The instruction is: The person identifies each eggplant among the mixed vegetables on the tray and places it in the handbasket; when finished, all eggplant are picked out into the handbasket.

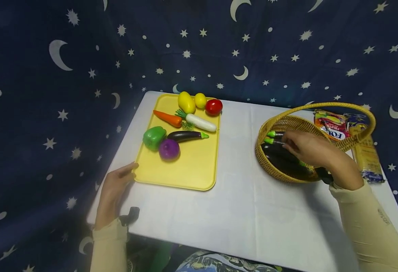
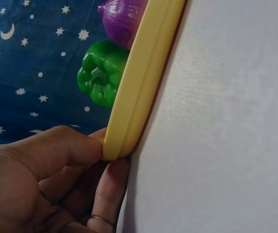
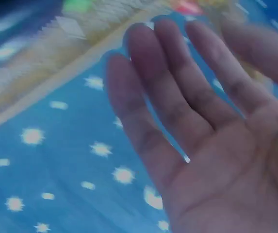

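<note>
My left hand (image 1: 114,187) holds the near left corner of a yellow tray (image 1: 185,175); in the left wrist view, thumb and fingers pinch its rim (image 2: 139,82). On the tray lie a green bell pepper (image 1: 155,138), a purple onion (image 1: 169,149), an eggplant (image 1: 185,136), a carrot (image 1: 167,118) and a white radish (image 1: 200,122). My right hand (image 1: 307,147) reaches over a wicker basket (image 1: 265,168) containing several dark eggplants (image 1: 280,156). In the right wrist view, its fingers (image 3: 177,97) are loosely extended with nothing in the palm; that view is blurred.
Two yellow fruits, a mango-like one (image 1: 186,102) and a lemon (image 1: 200,100), and a red tomato (image 1: 214,107) sit along the tray's far edge. The basket's tall handle (image 1: 335,105) arches over it. Colourful food packets (image 1: 365,151) lie behind and right of the basket.
</note>
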Demonstrator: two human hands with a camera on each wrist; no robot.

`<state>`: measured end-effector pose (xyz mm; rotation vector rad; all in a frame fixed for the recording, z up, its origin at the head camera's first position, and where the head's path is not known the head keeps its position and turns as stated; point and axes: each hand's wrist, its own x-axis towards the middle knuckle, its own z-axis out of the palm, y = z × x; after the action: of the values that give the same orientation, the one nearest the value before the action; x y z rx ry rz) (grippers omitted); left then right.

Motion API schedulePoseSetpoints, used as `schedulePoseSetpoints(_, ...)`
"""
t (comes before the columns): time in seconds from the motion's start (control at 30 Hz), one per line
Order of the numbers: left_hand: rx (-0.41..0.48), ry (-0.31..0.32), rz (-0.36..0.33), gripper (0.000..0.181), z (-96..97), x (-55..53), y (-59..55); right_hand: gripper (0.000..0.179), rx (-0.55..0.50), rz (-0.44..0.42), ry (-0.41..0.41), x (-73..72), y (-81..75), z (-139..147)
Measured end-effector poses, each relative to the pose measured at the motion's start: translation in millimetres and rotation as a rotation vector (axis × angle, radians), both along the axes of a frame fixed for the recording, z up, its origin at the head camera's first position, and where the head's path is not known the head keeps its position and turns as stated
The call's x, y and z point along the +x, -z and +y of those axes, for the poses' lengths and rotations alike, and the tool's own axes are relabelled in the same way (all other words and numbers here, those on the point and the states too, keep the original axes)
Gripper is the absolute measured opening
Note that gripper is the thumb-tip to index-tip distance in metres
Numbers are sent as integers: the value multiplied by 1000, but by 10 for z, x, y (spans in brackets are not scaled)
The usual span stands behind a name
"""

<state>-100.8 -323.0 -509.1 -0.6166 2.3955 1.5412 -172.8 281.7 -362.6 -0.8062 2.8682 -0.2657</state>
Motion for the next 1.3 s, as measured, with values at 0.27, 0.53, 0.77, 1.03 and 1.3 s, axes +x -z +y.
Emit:
schedulePoseSetpoints(0.27,-3,0,19,48,-15,14,14,24,-469,296,-155,196,-276,-817)
schedulePoseSetpoints(0.53,24,-8,3,49,-54,16,32,26,-504,-9,-137,-359,302,-1866)
schedulePoseSetpoints(0.77,-19,20,19,46,-35,28,37,42,-387,-143,-99,-861,734,-2307)
schedulePoseSetpoints(1.03,-30,-6,-16,47,-9,91,26,44,-224,-117,-166,-935,940,-2473)
schedulePoseSetpoints(1.3,-31,32,8,47,-17,52,-13,40,-150,-93,-151,-938,1028,-2458)
